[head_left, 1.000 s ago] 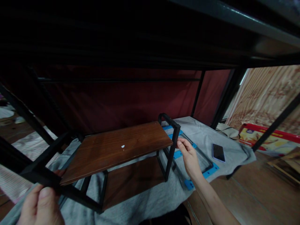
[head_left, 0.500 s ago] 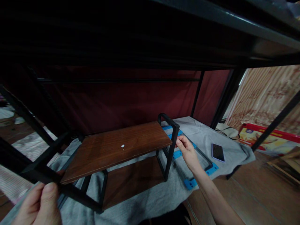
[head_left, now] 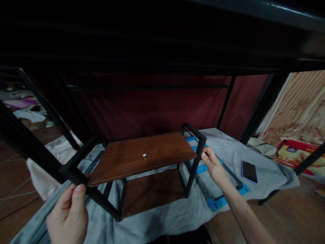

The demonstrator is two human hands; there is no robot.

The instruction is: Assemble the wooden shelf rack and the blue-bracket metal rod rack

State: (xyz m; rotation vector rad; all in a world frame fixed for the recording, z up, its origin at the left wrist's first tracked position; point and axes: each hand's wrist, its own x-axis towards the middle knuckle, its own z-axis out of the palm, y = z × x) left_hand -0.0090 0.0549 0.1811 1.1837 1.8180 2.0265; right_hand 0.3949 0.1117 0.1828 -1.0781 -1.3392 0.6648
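A small two-tier shelf with a brown wood-grain upper board [head_left: 134,162] and black metal side frames [head_left: 196,166] stands on a grey cloth [head_left: 149,222]. The lower board [head_left: 149,189] shows beneath the upper one. My left hand [head_left: 69,213] grips the left side frame near the board's front corner, thumb on top and fingers partly hidden. On the other side, my right hand [head_left: 212,164] is closed at the right side frame, its fingertips partly hidden behind the post. A small white heart-shaped mark [head_left: 144,155] lies on the upper board.
Right of the shelf lie a black frame with blue plastic pieces [head_left: 217,203] and a phone [head_left: 249,171]. A dark table top [head_left: 152,40] hangs low overhead, its black legs [head_left: 264,105] at the sides. A red and yellow box [head_left: 299,156] stands at the far right.
The view has shifted left, so the shelf and both hands appear further right. Both hands keep their places on the side frames.
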